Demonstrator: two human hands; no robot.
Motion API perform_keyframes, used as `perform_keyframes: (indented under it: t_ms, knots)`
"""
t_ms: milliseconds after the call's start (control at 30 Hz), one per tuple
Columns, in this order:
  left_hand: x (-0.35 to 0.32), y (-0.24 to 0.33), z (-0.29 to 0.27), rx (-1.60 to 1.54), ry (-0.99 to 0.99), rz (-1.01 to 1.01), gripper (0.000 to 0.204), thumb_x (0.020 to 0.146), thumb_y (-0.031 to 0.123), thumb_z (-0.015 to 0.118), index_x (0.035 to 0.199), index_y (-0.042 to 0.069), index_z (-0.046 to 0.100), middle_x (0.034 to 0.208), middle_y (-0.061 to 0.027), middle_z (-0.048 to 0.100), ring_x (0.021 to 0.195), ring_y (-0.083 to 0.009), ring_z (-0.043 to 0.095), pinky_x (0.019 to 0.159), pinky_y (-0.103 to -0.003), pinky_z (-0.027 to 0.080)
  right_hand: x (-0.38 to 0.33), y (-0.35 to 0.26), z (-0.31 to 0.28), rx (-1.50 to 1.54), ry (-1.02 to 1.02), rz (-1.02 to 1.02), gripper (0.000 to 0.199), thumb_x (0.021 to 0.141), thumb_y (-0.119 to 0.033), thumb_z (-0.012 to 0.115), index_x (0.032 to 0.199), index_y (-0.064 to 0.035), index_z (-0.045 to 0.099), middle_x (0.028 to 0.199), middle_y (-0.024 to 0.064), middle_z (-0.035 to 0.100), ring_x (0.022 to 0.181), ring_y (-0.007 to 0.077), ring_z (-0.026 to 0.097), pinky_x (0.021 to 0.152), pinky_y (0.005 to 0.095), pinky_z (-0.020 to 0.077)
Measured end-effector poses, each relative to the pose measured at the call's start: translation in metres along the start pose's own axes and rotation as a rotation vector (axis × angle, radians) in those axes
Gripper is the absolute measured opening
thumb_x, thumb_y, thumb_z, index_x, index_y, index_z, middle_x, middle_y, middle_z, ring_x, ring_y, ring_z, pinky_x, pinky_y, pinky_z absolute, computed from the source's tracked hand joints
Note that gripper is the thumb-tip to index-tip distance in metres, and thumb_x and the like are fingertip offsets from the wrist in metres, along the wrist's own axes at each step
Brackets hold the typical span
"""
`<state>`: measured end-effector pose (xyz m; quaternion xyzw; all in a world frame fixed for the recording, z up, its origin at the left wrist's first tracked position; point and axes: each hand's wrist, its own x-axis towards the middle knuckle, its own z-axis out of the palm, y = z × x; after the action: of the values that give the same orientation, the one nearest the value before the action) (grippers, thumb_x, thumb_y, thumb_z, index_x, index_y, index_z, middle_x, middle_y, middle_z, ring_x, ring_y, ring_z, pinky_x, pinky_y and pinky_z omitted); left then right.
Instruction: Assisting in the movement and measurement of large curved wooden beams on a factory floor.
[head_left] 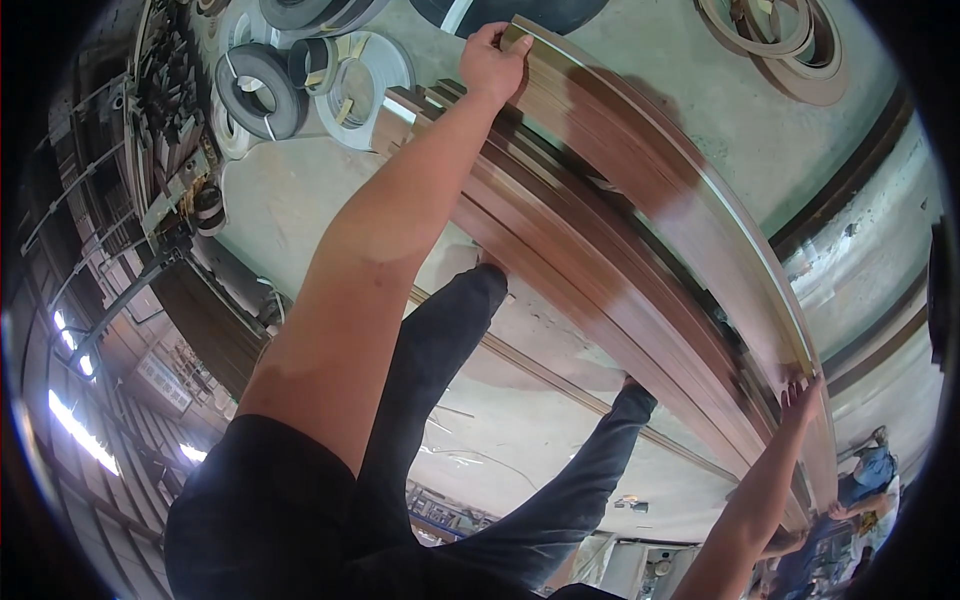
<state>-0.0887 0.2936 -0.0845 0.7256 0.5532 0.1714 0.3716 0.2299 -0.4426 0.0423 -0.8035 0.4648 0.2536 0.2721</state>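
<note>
A long brown wood-grain board (pixel 690 215), bent by the lens, stretches from the top middle to the lower right. My left hand (pixel 495 62) is closed around its far end, thumb on the upper edge. Farther along the same board, my right hand (pixel 800 400) grips the edge with the fingers bent over it. Beside and partly under the board lies a stack of similar brown boards (pixel 570 250), with a dark gap between. Both my arms reach out over this stack.
Coiled edging rolls, one black (pixel 258 90) and one white (pixel 398 80), lie at the upper left. More beige coils (pixel 825 70) sit at the top right. Thin strips (pixel 590 402) lie on the floor by my legs. Another person (pixel 872 475) is at the far right.
</note>
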Motion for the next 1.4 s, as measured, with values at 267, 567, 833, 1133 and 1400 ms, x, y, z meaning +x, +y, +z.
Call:
perform_keyframes:
  t_ms: [267, 567, 833, 1133, 1400]
  knots:
    - [-0.001, -0.001, 0.001, -0.022, 0.030, 0.026, 0.035, 0.085, 0.018, 0.083, 0.112, 0.000, 0.070, 0.096, -0.0071, 0.073, 0.085, -0.0145, 0.067, 0.078, -0.029, 0.054, -0.011, -0.005, 0.001, 0.070, 0.070, 0.035, 0.075, 0.088, -0.065, 0.062, 0.144, -0.0166, 0.049, 0.115, 0.0117, 0.069, 0.100, 0.0241, 0.066, 0.083, 0.0408, 0.0510]
    - [-0.005, 0.018, -0.005, -0.175, -0.004, -0.034, 0.036, 0.089, 0.024, 0.080, 0.114, 0.001, 0.068, 0.097, -0.0068, 0.072, 0.089, -0.0150, 0.065, 0.081, -0.031, 0.053, -0.011, 0.007, -0.007, 0.085, -0.024, -0.028, 0.058, 0.094, -0.061, 0.056, 0.129, -0.0143, 0.062, 0.115, 0.0129, 0.070, 0.098, 0.0237, 0.068, 0.082, 0.0416, 0.0521]
    - [0.005, 0.000, -0.001, 0.058, 0.002, 0.067, 0.037, 0.086, 0.026, 0.081, 0.111, 0.002, 0.069, 0.102, -0.0116, 0.068, 0.090, -0.0232, 0.067, 0.083, -0.035, 0.054, -0.017, 0.007, -0.003, 0.063, -0.034, -0.040, 0.060, 0.093, -0.062, 0.059, 0.127, -0.0121, 0.063, 0.112, 0.0133, 0.069, 0.099, 0.0232, 0.068, 0.082, 0.0396, 0.0523]
    - [0.003, 0.003, -0.001, 0.105, 0.058, 0.067, 0.044, 0.084, 0.031, 0.082, 0.116, 0.002, 0.069, 0.108, -0.0135, 0.067, 0.093, -0.0263, 0.067, 0.086, -0.037, 0.054, -0.012, 0.017, 0.004, 0.060, -0.089, -0.010, 0.062, 0.094, -0.064, 0.057, 0.133, -0.0161, 0.059, 0.127, 0.0091, 0.064, 0.111, 0.0200, 0.062, 0.089, 0.0415, 0.0470]
    - [0.012, -0.020, -0.008, 0.191, 0.021, 0.084, 0.046, 0.087, 0.038, 0.077, 0.118, 0.004, 0.068, 0.106, -0.0147, 0.069, 0.097, -0.0317, 0.067, 0.089, -0.042, 0.053, 0.017, 0.025, -0.005, 0.104, -0.091, 0.015, 0.059, 0.096, -0.062, 0.055, 0.130, -0.0143, 0.061, 0.119, 0.0065, 0.069, 0.108, 0.0192, 0.064, 0.086, 0.0403, 0.0484]
